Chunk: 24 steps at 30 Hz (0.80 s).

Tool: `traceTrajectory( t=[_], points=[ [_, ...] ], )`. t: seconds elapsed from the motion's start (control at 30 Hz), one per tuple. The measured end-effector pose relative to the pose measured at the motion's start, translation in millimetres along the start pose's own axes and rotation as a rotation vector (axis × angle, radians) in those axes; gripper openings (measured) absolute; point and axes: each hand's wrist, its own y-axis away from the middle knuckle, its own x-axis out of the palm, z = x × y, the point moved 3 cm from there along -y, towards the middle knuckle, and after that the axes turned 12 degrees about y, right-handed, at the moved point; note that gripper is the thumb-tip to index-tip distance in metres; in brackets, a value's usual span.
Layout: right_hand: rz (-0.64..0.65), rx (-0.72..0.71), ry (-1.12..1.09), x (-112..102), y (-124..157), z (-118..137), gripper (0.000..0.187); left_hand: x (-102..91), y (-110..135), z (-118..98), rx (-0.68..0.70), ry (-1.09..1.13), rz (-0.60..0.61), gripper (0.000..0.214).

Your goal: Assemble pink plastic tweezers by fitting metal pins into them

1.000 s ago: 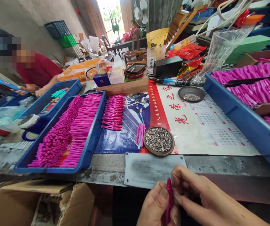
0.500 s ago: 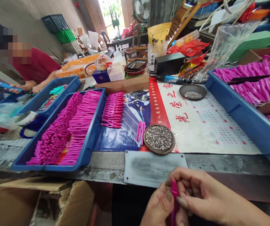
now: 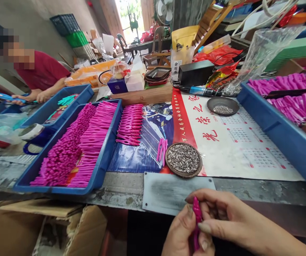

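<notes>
Bottom centre of the frame: both hands work one pink plastic clip (image 3: 197, 217) below the table edge. Left hand (image 3: 181, 233) grips it from the left side, thumb against its upper part. Right hand (image 3: 222, 217) closes over it from the right, fingers curled, forefinger and thumb pinching the clip. Lower end of the clip is hidden between the palms.

Clip looks light, stiff, thin moulded plastic, smooth and a bit slippery; probably flexes or snaps if bent hard. Best held by the flat sides near the middle, fingertip pinch, not by the tip.

Just above the hands: grey metal plate (image 3: 176, 190) at the table edge, then round dish of small metal pins (image 3: 184, 159) centre frame. Loose pink clips (image 3: 162, 149) just left of the dish. Blue tray (image 3: 103, 167) of pink parts at centre left; second blue tray (image 3: 278, 135) at right. Upper left: another person's hand (image 3: 42, 96) rests at a further tray. Cardboard box (image 3: 43, 227) lower left.
</notes>
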Motion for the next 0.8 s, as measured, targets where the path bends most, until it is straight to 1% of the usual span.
traceTrajectory(
  t=[0.1, 0.17, 0.33, 0.43, 0.5, 0.57, 0.6, 0.67, 0.73, 0.77, 0.8],
  points=[
    [0.042, 0.0, -0.079, 2.6, -0.2, -0.5, 0.021, -2.0, -0.3, 0.8, -0.001, 0.012, -0.006, 0.028],
    [0.053, 0.006, -0.077, 2.1, -0.9, -1.1, 0.02, -2.8, -0.1, 1.2, -0.016, 0.007, -0.009, 0.029],
    [0.024, 0.021, -0.1, -2.8, -4.5, -1.5, 0.032, 1.7, 3.1, -0.1, -0.011, -0.02, -0.04, 0.032],
    [0.025, 0.016, -0.051, -0.4, -4.2, 0.4, 0.027, 3.7, 4.5, -1.8, -0.004, -0.051, -0.058, 0.033],
    [0.016, 0.018, -0.01, 1.7, -4.1, 1.4, 0.024, 0.9, 3.4, -2.7, -0.002, -0.026, -0.066, 0.033],
    [-0.007, 0.012, 0.059, 0.3, -6.1, 2.3, 0.025, -4.3, 1.1, -2.8, -0.009, 0.002, -0.06, 0.03],
    [-0.025, -0.001, 0.129, -2.8, -8.3, 3.2, 0.028, -6.9, -0.2, -2.5, -0.012, 0.004, -0.047, 0.029],
    [-0.105, -0.054, 0.348, -15.3, -15.9, 6.9, 0.032, -11.4, -1.9, -1.4, -0.019, 0.001, -0.03, 0.029],
    [-0.25, -0.135, 0.654, -33.7, -27.7, 13.8, 0.027, -13.7, -1.7, -0.5, -0.018, 0.0, -0.034, 0.031],
    [-0.323, -0.164, 0.837, -42.9, -34.9, 17.5, 0.021, -14.1, -0.8, -0.4, -0.013, 0.004, -0.045, 0.031],
    [-0.37, -0.181, 1.033, -50.6, -43.1, 20.7, 0.017, -13.8, 0.6, -0.8, -0.006, 0.008, -0.059, 0.031]
  ],
)
